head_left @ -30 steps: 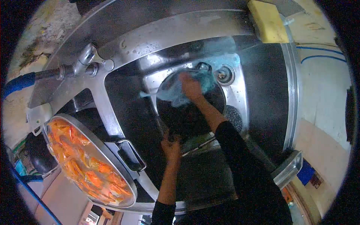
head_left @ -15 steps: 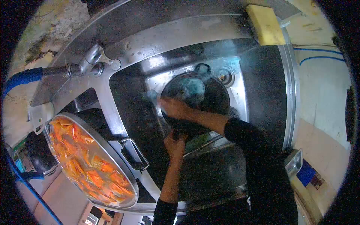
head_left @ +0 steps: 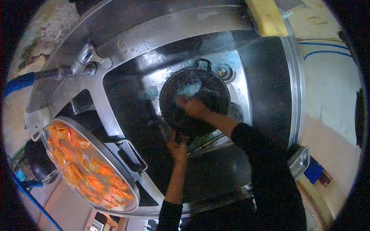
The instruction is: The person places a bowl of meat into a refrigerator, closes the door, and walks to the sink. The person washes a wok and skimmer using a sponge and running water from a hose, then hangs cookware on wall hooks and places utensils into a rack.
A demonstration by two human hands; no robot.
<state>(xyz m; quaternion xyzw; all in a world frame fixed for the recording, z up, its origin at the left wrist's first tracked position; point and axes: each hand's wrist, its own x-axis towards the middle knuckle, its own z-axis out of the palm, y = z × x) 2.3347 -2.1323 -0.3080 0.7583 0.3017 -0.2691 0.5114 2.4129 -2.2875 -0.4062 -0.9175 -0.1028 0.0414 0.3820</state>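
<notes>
A dark round pot (head_left: 217, 98) with two loop handles sits in the sink basin (head_left: 241, 73). My left hand (head_left: 178, 151) is closed around the pot's near handle. Inside the pot is my right hand (head_left: 195, 108), blurred, its fingers curled and low over the inner surface. Whatever those fingers hold, if anything, is hidden. A pale bluish wet patch (head_left: 189, 88) shines in the pot just beyond the right hand.
Left of the basin stands a large round pan (head_left: 135, 204) holding orange pieces (head_left: 92, 169) in liquid. A metal tap (head_left: 86, 57) with a blue hose (head_left: 19, 84) is at upper left. A yellow sponge (head_left: 269, 18) rests on the far rim. The drain (head_left: 224, 72) lies beside the pot.
My right hand has moved from the pot's left rim rightward, farther into the pot. My left hand keeps its grip on the near handle. The whole view has shifted slightly.
</notes>
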